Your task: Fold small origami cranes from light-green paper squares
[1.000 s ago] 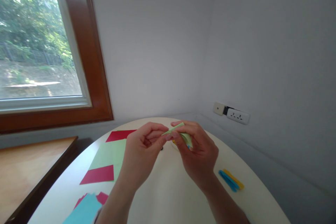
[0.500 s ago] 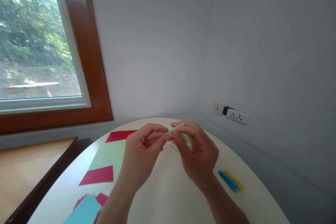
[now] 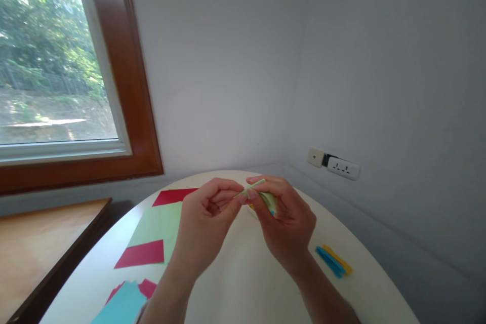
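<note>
Above the far half of the white round table (image 3: 243, 273), a piece of light green paper (image 3: 268, 200) is held between my hands. It is folded or curled, with a narrow edge sticking up between the fingertips. My left hand (image 3: 208, 212) pinches its left end between thumb and forefinger. My right hand (image 3: 286, 215) grips the other side, thumb in front and fingers behind. Behind my right hand, small bits of yellow and blue and part of a round rim show; what they belong to is mostly hidden.
Left on the table lie a light green sheet (image 3: 155, 225), a red paper piece (image 3: 172, 196), a crimson one (image 3: 140, 253) and blue paper (image 3: 123, 304) over crimson scraps. On the right are blue strips (image 3: 329, 261) beside a yellow one (image 3: 337, 260). Walls stand close behind.
Hardly anything differs. My fingers have shifted very slightly on the green paper, and both hands stay in the same place.
</note>
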Available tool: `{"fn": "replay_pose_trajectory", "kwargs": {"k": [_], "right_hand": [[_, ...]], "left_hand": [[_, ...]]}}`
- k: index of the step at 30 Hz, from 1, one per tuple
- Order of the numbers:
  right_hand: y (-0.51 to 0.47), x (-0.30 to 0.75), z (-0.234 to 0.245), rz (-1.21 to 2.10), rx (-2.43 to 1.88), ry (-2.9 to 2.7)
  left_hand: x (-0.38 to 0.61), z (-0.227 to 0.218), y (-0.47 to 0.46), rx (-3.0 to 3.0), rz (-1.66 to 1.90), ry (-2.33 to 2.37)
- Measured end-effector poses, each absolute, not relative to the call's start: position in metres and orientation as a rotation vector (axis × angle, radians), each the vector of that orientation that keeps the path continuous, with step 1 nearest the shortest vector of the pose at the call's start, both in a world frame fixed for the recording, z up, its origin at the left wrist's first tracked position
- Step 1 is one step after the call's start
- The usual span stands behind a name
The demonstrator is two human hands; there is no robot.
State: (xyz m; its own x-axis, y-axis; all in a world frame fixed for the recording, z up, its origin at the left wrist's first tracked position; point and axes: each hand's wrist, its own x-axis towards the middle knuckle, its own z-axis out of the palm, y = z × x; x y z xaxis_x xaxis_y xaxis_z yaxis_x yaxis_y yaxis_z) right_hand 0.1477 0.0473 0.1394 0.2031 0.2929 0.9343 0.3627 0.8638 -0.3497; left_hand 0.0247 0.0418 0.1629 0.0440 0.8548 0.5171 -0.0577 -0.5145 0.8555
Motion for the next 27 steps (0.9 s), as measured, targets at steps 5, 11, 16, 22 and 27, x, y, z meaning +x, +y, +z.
{"fn": "replay_pose_trajectory", "kwargs": {"k": [5, 11, 16, 22, 27], "right_hand": [[0.0482, 0.1470, 0.1400, -0.015, -0.588, -1.386], [0.0469, 0.1456, 0.1416, 0.006, -0.626, -1.376], [0.0486, 0.1469, 0.1396, 0.018, -0.625, -1.378], [0.0497, 0.1487, 0.1393, 0.037, -0.625, -1.358], [0.0486, 0.1471, 0.1400, 0.065, -0.625, -1.364]], "left_hand": [[0.0237, 0.1644, 0.0428, 1.594, 1.540, 0.815], [0.0244, 0.1637, 0.0433, 1.596, 1.555, 0.844], [0.0240, 0.1666, 0.0420, 1.608, 1.504, 0.834], [0.0203, 0.1674, 0.0384, 1.620, 1.456, 0.755], [0.0196, 0.1664, 0.0387, 1.631, 1.418, 0.725]]}}
